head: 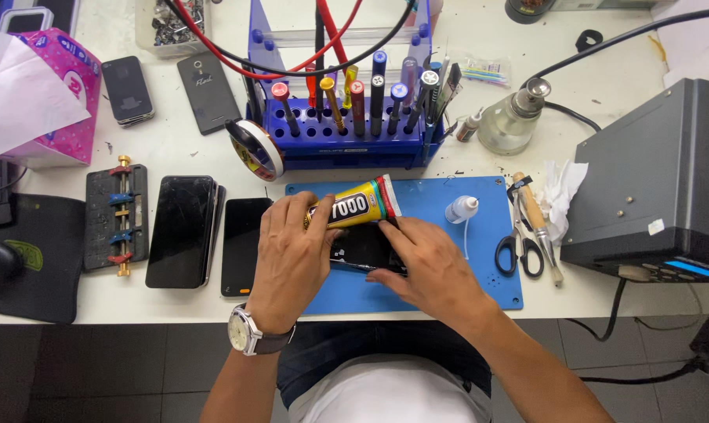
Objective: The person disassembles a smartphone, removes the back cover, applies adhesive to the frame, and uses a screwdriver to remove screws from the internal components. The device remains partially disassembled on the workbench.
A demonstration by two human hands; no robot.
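Our left hand (295,251) grips the yellow glue tube (353,208), our right hand (426,262) pins the dark phone (362,249); gluing looks midway, other phones untouched.

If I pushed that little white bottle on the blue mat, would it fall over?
Probably. The small white dropper bottle looks narrow with a tapering nozzle, so a nudge near the top would likely tip it. Its round body might then roll across the smooth blue mat. It seems light plastic, so it probably wouldn't break.
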